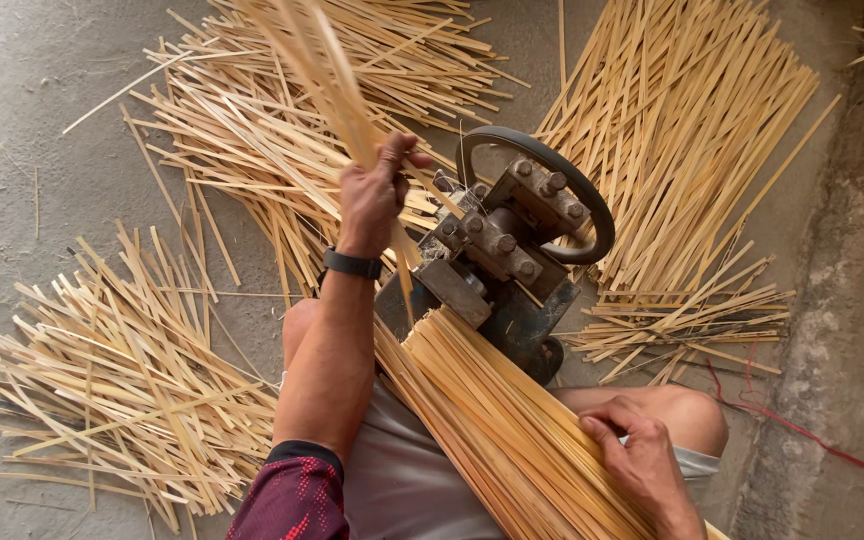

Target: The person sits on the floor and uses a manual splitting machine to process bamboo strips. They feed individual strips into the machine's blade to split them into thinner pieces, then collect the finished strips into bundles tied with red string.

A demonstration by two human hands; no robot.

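A small grey metal machine with a bolted block and a dark round handwheel (512, 240) sits on the grey concrete floor (32, 130), just in front of the seated person's knees. The left hand (372, 195) is raised just left of this machine, its fingers closed tight around a few long, thin, pale yellow bamboo strips (327, 80) that rise up and away from the machine, blurred at their far ends. A black band (352, 264) circles that wrist, and a dark red patterned sleeve (292, 495) covers the upper arm.

The right hand (637, 455) lies below and to the right of the machine, palm down with fingers curled loosely over a thick bundle of straight yellow bamboo strips (497, 420). The bundle rests across the person's lap, its near end butting against the machine's lower edge.

Loose heaps of the same strips ring the machine: one pile (122, 380) to its lower left, one (282, 120) behind the raised hand, and a wide one (692, 130) to its right. A thin red cord (802, 435) trails on the floor right of the machine.
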